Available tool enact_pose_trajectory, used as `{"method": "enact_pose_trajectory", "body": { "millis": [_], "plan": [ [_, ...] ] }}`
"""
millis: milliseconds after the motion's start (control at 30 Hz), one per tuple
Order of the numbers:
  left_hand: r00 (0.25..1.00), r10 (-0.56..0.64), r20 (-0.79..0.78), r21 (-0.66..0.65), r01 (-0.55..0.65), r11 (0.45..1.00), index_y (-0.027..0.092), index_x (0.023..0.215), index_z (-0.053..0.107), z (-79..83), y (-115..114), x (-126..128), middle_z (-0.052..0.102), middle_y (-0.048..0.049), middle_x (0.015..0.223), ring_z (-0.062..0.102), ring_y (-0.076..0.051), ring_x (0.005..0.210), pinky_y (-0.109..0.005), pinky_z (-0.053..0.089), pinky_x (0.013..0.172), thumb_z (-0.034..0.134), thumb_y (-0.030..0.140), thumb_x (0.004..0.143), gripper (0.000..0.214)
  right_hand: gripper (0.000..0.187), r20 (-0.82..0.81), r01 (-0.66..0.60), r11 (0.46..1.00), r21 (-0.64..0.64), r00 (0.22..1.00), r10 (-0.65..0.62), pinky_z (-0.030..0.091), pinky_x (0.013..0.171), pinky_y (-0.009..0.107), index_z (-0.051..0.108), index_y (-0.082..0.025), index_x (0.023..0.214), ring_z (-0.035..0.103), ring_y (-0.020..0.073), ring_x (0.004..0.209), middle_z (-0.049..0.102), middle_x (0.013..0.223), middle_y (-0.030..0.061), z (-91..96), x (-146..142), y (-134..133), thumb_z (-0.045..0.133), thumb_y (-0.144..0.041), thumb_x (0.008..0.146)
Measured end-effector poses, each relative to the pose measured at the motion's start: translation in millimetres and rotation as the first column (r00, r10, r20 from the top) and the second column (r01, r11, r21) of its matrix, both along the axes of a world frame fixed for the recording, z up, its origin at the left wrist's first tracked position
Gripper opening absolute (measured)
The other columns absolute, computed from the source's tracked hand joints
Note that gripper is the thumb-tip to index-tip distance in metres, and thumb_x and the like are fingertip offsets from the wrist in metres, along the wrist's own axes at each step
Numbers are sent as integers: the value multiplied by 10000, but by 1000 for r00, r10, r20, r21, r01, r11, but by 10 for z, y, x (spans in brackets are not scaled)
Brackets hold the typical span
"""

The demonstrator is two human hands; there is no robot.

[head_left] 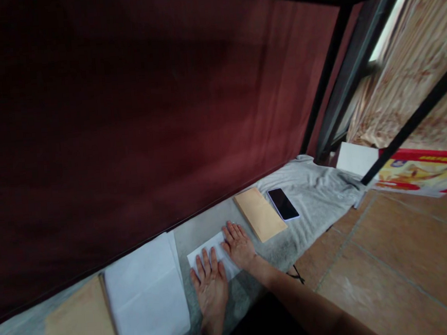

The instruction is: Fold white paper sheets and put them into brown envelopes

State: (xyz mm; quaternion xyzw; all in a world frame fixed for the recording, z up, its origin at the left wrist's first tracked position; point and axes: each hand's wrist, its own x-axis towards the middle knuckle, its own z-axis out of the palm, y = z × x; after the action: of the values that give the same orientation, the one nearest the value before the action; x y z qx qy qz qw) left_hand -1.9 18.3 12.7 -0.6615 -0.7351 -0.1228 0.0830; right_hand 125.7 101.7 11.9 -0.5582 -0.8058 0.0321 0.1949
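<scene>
My left hand (211,287) lies flat, fingers stretched, on a small white folded sheet of paper (206,251) on a grey cloth (314,196). My right hand (238,245) rests flat on the same sheet's right end, fingers out. Just right of my right hand lies a brown envelope (260,213). A dark phone (283,203) lies beside that envelope.
To the left lie a stack of white sheets (148,292) and another brown envelope (81,328). A dark red curtain (145,106) hangs behind the cloth. Tiled floor (389,257) is on the right, with a white box (356,158) and a red-and-yellow package (421,170). Black frame bars (413,119) cross there.
</scene>
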Motion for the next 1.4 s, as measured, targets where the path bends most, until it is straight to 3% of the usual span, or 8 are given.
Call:
{"method": "enact_pose_trajectory", "body": {
  "millis": [267, 433, 567, 700, 867, 1033, 1233, 1400],
  "plan": [
    [1000, 26, -12, -53, -27, 998, 228, 1536, 369, 60, 7, 23, 313, -100, 1632, 241, -339, 1516, -601, 198, 1207, 324, 376, 1006, 552, 560, -35, 112, 992, 50, 993, -110, 310, 1179, 448, 427, -24, 1495, 378, 290, 1448, 425, 1541, 202, -47, 54, -48, 424, -353, 1042],
    [1000, 13, 2, -34, -12, 999, 221, 1528, 389, 70, 10, 25, 308, -109, 1633, 220, -337, 1523, -611, 211, 1197, 309, 397, 1005, 558, 520, -47, -61, 988, 139, 997, 68, 305, 1182, 466, 424, -212, 1525, 379, 262, 1448, 394, 1584, 97, -105, 197, -450, 466, -380, 1034],
    [999, -8, 37, -14, 9, 1000, 176, 1526, 391, 40, -8, -4, 329, -142, 1619, 257, -325, 1514, -593, 225, 1201, 309, 411, 1003, 579, 537, -26, -30, 987, 161, 999, 35, 335, 1161, 465, 473, -197, 1495, 389, 295, 1439, 382, 1585, 144, -166, 309, -679, 530, -410, 1006],
    [999, -16, 52, 80, 12, 997, 64, 1533, 340, -60, -149, -54, 361, -228, 1584, 323, -311, 1489, -536, 303, 1188, 286, 448, 1009, 652, 564, -8, 18, 985, 170, 1000, -17, 352, 1149, 465, 451, -170, 1508, 385, 313, 1440, 368, 1589, 166, -167, 327, -716, 538, -398, 999],
    [998, -26, 52, 188, 15, 982, 8, 1534, 304, -197, -477, -90, 388, -282, 1552, 388, -364, 1447, -548, 375, 1145, 303, 451, 1012, 685, 576, 5, 22, 987, 158, 1000, -23, 332, 1158, 467, 412, -167, 1531, 381, 314, 1442, 353, 1595, 171, -164, 317, -720, 510, -392, 1010],
    [996, -64, 56, 244, 49, 968, 93, 1576, 232, -215, -753, -94, 434, -229, 1546, 431, -334, 1425, -543, 398, 1136, 335, 429, 1015, 662, 574, 8, 23, 988, 155, 1000, -24, 338, 1149, 476, 413, -168, 1529, 385, 321, 1437, 371, 1588, 167, -174, 331, -722, 492, -404, 1012],
    [991, -134, 1, 231, 130, 964, 181, 1568, 294, -121, -832, 69, 463, -133, 1552, 383, -280, 1461, -517, 341, 1181, 351, 390, 1012, 597, 571, 2, 9, 986, 166, 1000, -10, 332, 1149, 488, 407, -160, 1527, 390, 320, 1432, 353, 1598, 166, -183, 337, -719, 476, -405, 1016],
    [995, -87, -56, 219, 98, 971, 74, 1498, 416, -179, -863, 91, 520, -195, 1492, 460, -288, 1407, -473, 415, 1128, 363, 431, 1003, 613, 575, 4, 13, 983, 184, 1000, -14, 335, 1147, 481, 412, -157, 1523, 389, 319, 1433, 346, 1599, 177, -181, 345, -715, 479, -413, 1013]
  ]
}}
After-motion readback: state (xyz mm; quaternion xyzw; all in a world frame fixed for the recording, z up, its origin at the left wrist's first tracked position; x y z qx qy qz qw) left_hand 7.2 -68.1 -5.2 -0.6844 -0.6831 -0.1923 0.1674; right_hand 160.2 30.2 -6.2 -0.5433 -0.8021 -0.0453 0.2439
